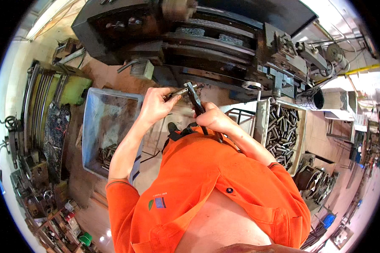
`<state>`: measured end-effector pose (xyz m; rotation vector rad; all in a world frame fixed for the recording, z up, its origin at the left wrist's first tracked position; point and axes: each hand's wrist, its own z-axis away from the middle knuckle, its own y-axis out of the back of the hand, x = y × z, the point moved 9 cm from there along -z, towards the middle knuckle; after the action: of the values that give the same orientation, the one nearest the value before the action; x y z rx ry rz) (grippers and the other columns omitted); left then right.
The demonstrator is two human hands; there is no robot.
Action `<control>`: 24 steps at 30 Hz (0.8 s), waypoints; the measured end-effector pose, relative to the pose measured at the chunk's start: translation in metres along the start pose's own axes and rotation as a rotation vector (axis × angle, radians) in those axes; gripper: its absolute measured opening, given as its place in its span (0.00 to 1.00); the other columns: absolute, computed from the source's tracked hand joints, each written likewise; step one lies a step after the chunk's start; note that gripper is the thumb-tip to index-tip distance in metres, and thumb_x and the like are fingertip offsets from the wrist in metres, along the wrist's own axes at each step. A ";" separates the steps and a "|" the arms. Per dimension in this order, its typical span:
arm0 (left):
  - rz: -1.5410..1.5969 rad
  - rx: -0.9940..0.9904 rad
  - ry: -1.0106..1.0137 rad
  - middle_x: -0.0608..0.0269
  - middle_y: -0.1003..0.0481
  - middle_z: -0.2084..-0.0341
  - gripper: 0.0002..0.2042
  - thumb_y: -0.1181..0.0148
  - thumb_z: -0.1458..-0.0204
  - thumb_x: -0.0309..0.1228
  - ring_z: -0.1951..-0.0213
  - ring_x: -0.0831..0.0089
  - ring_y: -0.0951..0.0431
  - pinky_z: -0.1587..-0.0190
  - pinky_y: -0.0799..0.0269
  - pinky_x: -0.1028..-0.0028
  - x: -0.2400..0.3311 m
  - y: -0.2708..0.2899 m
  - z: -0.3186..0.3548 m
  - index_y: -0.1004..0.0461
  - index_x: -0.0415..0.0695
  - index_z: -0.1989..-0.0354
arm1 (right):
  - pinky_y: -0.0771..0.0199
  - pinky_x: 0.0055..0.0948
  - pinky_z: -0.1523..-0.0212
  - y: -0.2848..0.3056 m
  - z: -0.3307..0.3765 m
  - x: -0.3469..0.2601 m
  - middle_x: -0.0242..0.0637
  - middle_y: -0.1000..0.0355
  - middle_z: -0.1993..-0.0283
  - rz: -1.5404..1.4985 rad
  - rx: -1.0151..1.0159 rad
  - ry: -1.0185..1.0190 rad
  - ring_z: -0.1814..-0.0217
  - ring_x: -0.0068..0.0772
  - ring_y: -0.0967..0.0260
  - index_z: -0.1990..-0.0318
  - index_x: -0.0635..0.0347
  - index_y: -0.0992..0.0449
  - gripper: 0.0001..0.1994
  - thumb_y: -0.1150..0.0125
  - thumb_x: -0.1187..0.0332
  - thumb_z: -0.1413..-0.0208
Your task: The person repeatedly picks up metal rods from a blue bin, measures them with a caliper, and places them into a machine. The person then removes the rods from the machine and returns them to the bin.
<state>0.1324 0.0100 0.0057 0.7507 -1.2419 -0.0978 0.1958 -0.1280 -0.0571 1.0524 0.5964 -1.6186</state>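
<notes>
My left hand (157, 104) is closed, pinching a short metal rod (181, 90) between thumb and fingers in front of my body. My right hand (215, 118) is wrapped round dark-handled pliers (194, 98). The pliers' head points up and meets the rod near its far end. I cannot make out whether the jaws grip the rod or only touch it. Both hands are above the floor, between a blue bin (88, 126) on the left and a crate (264, 116) on the right.
A large dark lathe (211, 46) stands across the far side, its lever (128, 66) sticking out near my left hand. Many metal rods (283, 130) fill the right crate; several pieces (107, 154) lie in the blue bin. A greenish machine (74, 90) stands farther left.
</notes>
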 end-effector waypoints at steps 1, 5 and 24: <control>-0.014 -0.011 -0.019 0.66 0.31 0.88 0.08 0.40 0.55 0.27 0.83 0.85 0.36 0.81 0.39 0.78 0.005 -0.006 -0.004 0.25 0.34 0.69 | 0.37 0.31 0.73 0.007 0.002 0.003 0.42 0.36 0.80 0.001 0.023 0.015 0.74 0.32 0.37 0.73 0.68 0.35 0.12 0.48 0.69 0.67; -0.006 -0.069 -0.034 0.67 0.30 0.86 0.10 0.40 0.55 0.28 0.82 0.84 0.35 0.80 0.38 0.79 0.015 -0.030 -0.020 0.25 0.33 0.69 | 0.35 0.34 0.70 0.024 0.008 0.017 0.48 0.34 0.79 0.007 0.025 0.018 0.73 0.39 0.34 0.72 0.69 0.34 0.14 0.46 0.69 0.68; 0.659 -0.520 0.076 0.53 0.28 0.62 0.23 0.44 0.54 0.27 0.60 0.72 0.27 0.57 0.31 0.75 -0.019 -0.129 -0.054 0.39 0.30 0.49 | 0.42 0.21 0.69 0.109 -0.038 0.018 0.28 0.37 0.75 -0.480 0.488 0.122 0.74 0.20 0.43 0.71 0.62 0.33 0.08 0.51 0.72 0.63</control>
<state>0.2149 -0.0540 -0.0889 -0.1185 -1.2618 0.1450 0.3107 -0.1402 -0.0772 1.4477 0.5764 -2.2026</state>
